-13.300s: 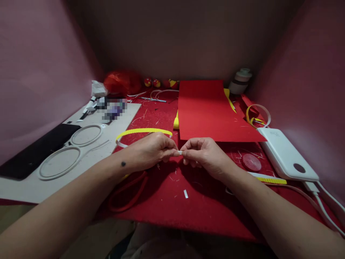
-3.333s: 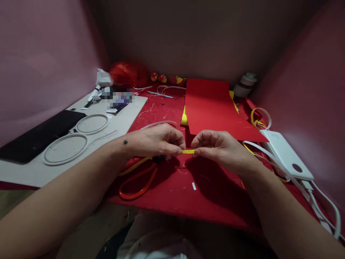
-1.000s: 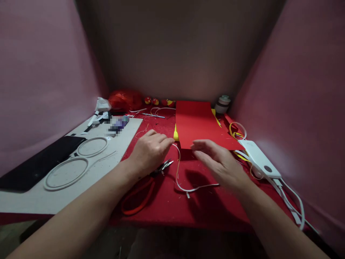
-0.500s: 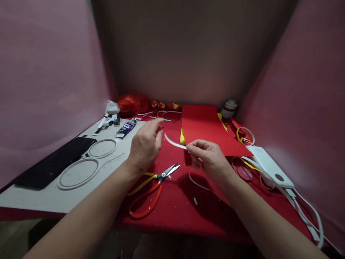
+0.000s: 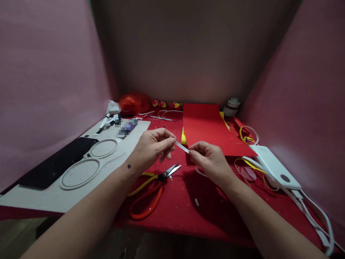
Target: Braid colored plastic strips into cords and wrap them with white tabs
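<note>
Between my two hands runs a narrow white strip [image 5: 182, 146], held above the red tablecloth. My left hand [image 5: 159, 144] pinches its far left end between thumb and forefinger. Closer to the right, my right hand [image 5: 206, 156] grips the same strip, and a loose part of it curves down below that hand. Under my left hand lie scissors [image 5: 163, 176] with blades parted, one handle yellow and one red. Behind my right hand a sheet of red card [image 5: 207, 126] lies flat, with yellow material showing under its edges.
On the left, a grey board [image 5: 51, 201] carries coiled cord rings [image 5: 81, 174], a black flat object [image 5: 56, 163] and a blurred tube [image 5: 129, 126]. To the right lies a white power bank [image 5: 277, 167] with cables. A red plastic bag [image 5: 134, 102] and a lidded jar [image 5: 231, 107] stand behind.
My left hand has moved right and closed on the free end of the white strip. The strip, curved before, is now straight between my hands. My right hand has kept its grip.
</note>
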Action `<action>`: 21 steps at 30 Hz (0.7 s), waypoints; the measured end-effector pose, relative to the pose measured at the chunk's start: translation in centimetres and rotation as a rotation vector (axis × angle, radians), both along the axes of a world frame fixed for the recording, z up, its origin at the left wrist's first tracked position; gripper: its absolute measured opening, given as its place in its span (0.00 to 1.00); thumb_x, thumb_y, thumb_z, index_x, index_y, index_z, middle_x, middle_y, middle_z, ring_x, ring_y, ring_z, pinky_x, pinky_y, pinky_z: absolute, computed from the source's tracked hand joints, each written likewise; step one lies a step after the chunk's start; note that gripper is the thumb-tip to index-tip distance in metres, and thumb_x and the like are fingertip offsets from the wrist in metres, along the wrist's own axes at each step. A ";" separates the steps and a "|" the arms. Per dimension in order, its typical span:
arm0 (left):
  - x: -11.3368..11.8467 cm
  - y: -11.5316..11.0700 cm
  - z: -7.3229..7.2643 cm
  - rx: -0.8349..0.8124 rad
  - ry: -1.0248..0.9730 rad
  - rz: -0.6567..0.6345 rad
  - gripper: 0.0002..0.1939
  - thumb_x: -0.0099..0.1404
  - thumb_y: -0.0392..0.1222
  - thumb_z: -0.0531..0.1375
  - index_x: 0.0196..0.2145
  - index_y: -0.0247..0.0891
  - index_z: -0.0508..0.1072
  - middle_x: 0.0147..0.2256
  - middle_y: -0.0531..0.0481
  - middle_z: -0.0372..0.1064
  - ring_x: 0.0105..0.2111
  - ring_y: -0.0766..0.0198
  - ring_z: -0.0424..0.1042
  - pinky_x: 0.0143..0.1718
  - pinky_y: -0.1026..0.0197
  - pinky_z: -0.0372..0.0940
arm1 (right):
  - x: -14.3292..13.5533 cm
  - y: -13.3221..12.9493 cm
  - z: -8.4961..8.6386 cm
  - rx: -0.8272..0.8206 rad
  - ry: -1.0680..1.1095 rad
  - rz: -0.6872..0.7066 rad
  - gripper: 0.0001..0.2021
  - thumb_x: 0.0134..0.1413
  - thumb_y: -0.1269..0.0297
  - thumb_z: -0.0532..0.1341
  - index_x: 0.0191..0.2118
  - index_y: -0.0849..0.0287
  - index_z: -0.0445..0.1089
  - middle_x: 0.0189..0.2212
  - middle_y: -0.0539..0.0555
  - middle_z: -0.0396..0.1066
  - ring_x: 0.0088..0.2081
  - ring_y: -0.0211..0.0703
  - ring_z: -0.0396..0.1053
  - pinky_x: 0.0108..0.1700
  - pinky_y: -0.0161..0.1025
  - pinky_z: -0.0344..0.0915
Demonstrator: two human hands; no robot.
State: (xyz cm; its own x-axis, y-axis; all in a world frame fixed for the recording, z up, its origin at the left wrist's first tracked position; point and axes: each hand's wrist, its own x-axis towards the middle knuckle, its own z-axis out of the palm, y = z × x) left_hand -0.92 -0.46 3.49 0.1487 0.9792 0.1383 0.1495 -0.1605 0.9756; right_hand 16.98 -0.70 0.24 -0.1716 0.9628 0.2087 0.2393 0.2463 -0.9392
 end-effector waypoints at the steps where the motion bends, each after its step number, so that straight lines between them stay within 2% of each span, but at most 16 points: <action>1: 0.1 -0.1 0.0 -0.008 0.011 -0.005 0.06 0.57 0.40 0.60 0.30 0.34 0.68 0.22 0.54 0.67 0.15 0.72 0.64 0.12 0.70 0.56 | 0.0 0.1 0.3 0.001 -0.031 0.016 0.07 0.49 0.65 0.60 0.35 0.61 0.69 0.24 0.51 0.68 0.25 0.36 0.65 0.30 0.36 0.63; 3: 0.4 -0.2 -0.1 -0.007 0.027 -0.026 0.06 0.57 0.39 0.60 0.30 0.33 0.69 0.22 0.54 0.68 0.15 0.72 0.64 0.13 0.70 0.56 | -0.3 0.3 1.0 -0.012 -0.033 0.068 0.12 0.48 0.65 0.61 0.41 0.60 0.69 0.29 0.53 0.71 0.29 0.39 0.68 0.34 0.38 0.65; 6: 0.7 -0.5 -0.1 0.007 0.054 -0.053 0.05 0.56 0.39 0.60 0.29 0.33 0.70 0.20 0.54 0.67 0.15 0.73 0.63 0.13 0.70 0.55 | -1.1 0.5 2.1 -0.136 0.112 0.234 0.09 0.47 0.64 0.62 0.35 0.61 0.70 0.29 0.54 0.71 0.30 0.39 0.68 0.35 0.38 0.65; 8: 0.8 -0.6 -0.1 -0.007 0.072 -0.059 0.05 0.56 0.38 0.59 0.29 0.33 0.71 0.18 0.55 0.66 0.14 0.73 0.61 0.13 0.71 0.54 | -1.5 0.6 2.2 -0.238 0.210 0.289 0.07 0.46 0.63 0.63 0.29 0.62 0.69 0.24 0.52 0.70 0.25 0.35 0.66 0.30 0.35 0.64; 11: 0.7 -0.6 -0.1 -0.065 0.065 -0.083 0.07 0.57 0.40 0.59 0.29 0.33 0.72 0.18 0.54 0.65 0.15 0.73 0.61 0.13 0.71 0.55 | -1.7 0.7 1.7 -0.338 0.274 0.265 0.10 0.47 0.62 0.63 0.23 0.62 0.66 0.17 0.47 0.64 0.15 0.30 0.58 0.19 0.32 0.57; 15: 0.5 -0.1 -0.3 -0.121 0.025 -0.139 0.11 0.59 0.44 0.59 0.28 0.33 0.71 0.21 0.52 0.67 0.15 0.72 0.63 0.13 0.70 0.55 | -1.4 0.9 1.2 -0.384 0.277 0.293 0.13 0.46 0.58 0.64 0.22 0.61 0.65 0.14 0.45 0.62 0.12 0.29 0.54 0.13 0.30 0.50; 18: 0.0 -0.2 0.6 -0.050 -0.003 -0.041 0.11 0.59 0.44 0.58 0.27 0.33 0.70 0.22 0.51 0.68 0.15 0.72 0.63 0.13 0.70 0.56 | -1.4 1.1 1.2 -0.440 0.282 0.331 0.13 0.44 0.57 0.65 0.24 0.61 0.66 0.14 0.45 0.63 0.11 0.29 0.54 0.12 0.30 0.50; 21: -1.8 -1.7 3.0 0.113 0.018 0.123 0.08 0.59 0.43 0.59 0.29 0.34 0.72 0.24 0.51 0.70 0.16 0.72 0.64 0.14 0.69 0.57 | -1.6 0.9 0.9 -0.486 0.271 0.348 0.13 0.45 0.57 0.65 0.24 0.62 0.66 0.13 0.46 0.62 0.10 0.28 0.52 0.12 0.29 0.48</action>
